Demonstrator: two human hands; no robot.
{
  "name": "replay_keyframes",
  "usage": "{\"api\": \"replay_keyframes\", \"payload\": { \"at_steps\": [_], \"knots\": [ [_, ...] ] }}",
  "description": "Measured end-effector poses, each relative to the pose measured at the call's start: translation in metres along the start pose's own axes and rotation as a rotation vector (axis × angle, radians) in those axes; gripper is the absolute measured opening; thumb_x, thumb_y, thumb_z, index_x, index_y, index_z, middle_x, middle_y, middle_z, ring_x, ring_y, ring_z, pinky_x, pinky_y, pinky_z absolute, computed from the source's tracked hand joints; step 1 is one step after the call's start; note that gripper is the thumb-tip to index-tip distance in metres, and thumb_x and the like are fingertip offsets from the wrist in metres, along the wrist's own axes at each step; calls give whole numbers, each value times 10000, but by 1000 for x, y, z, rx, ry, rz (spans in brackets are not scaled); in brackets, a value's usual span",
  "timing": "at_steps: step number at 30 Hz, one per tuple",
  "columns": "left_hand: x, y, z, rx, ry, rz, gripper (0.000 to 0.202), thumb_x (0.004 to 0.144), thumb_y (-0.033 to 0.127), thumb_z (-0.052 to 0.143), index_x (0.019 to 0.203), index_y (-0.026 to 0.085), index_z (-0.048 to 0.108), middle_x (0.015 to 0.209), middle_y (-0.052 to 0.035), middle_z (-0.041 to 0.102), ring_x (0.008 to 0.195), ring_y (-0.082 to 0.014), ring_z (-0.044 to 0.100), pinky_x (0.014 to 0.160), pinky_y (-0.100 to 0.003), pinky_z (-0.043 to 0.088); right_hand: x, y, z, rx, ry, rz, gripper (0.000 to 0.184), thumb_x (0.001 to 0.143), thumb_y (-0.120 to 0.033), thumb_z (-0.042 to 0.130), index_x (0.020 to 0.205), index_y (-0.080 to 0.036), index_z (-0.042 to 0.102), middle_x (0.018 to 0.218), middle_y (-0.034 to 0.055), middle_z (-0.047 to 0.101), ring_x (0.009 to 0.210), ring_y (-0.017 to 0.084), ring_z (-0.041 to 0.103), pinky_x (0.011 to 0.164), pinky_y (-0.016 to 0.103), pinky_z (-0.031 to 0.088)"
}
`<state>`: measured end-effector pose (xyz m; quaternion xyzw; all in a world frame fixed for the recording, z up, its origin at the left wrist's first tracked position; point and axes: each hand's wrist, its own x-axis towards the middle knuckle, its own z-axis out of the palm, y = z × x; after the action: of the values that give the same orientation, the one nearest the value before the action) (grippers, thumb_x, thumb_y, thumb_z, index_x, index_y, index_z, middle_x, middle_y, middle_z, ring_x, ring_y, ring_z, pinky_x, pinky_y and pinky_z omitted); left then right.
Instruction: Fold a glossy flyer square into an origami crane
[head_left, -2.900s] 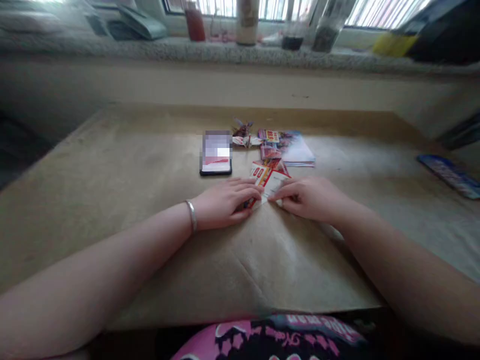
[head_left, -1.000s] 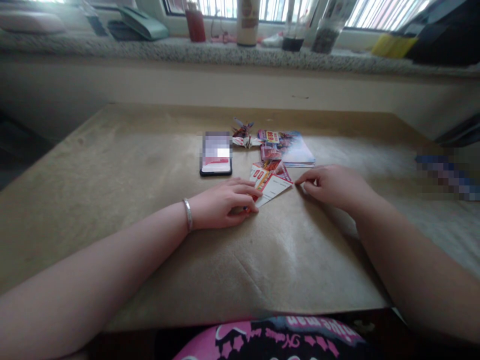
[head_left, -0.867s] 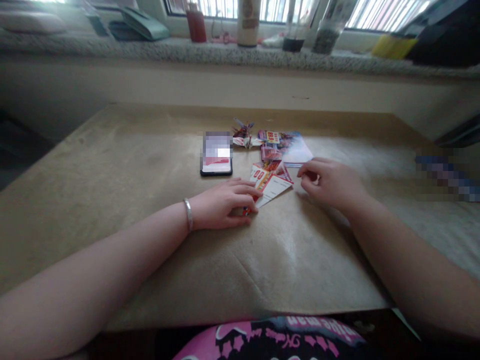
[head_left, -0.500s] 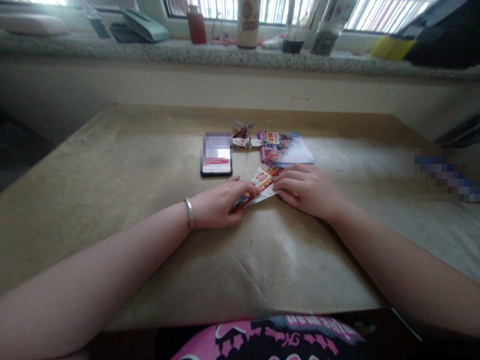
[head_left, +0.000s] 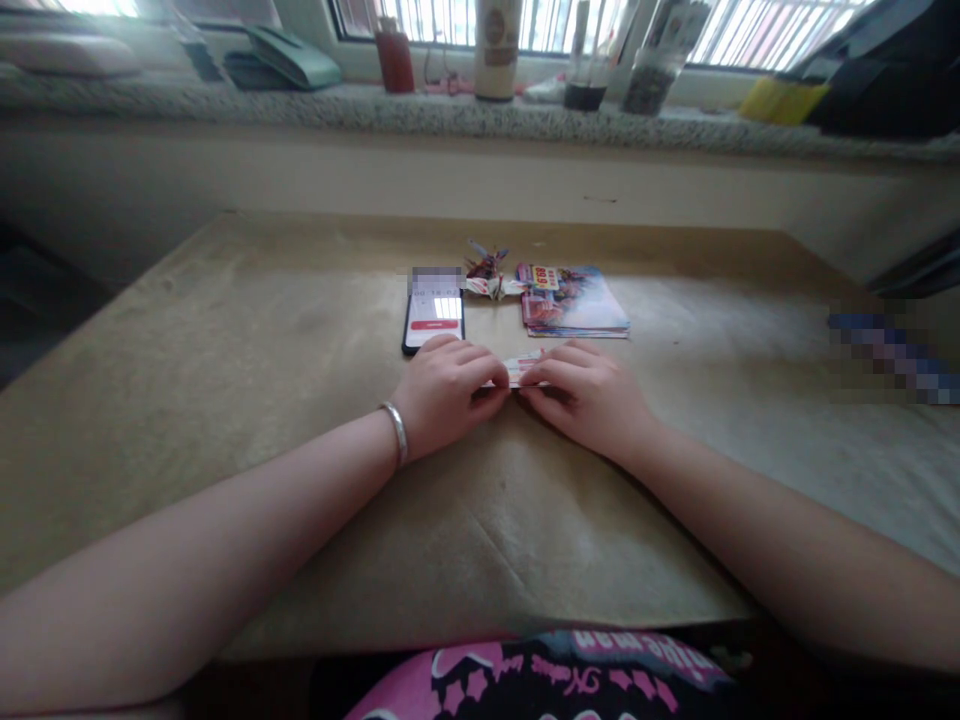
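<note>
By the pinching fingertips of the left hand [head_left: 450, 392] and right hand [head_left: 592, 398] alike, the folded paper [head_left: 522, 370] is held at its near edge, its visible long axis running hand to hand, to the near right of the phone [head_left: 435, 312].

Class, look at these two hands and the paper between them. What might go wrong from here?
The left hand partly hides the near edge of the phone, so it might bump it. Both that hand and the right hand pinch the paper, so an uneven pull could crease or tear it.
</note>
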<state>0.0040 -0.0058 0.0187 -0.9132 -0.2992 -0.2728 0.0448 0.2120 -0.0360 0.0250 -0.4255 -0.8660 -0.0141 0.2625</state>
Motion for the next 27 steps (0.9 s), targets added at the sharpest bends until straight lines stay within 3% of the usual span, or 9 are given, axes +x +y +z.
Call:
{"api": "replay_keyframes", "payload": {
  "at_steps": [9,16,27],
  "knots": [
    [-1,-4,2,-32,-5,-65,120,824,248,560,742,193,627,757,-8,676,729,-155,596,739,-298,432,-5,9,-1,214,47,113,110,870,-250,534,809,-221,621,842,41,661,816,176,586,727,298,458],
    [-4,-10,4,-85,53,-57,119,836,223,555,744,185,621,805,-25,677,806,-170,575,837,-321,468,-7,18,-9,234,72,189,93,850,-214,540,775,-220,595,802,32,643,803,174,594,722,295,457],
    [-4,-17,4,-104,55,-91,144,828,236,561,701,181,600,768,-27,651,795,-165,579,856,-331,478,-14,29,-15,251,92,250,79,847,-226,547,793,-221,606,814,34,641,797,175,603,693,286,470]
  ]
}}
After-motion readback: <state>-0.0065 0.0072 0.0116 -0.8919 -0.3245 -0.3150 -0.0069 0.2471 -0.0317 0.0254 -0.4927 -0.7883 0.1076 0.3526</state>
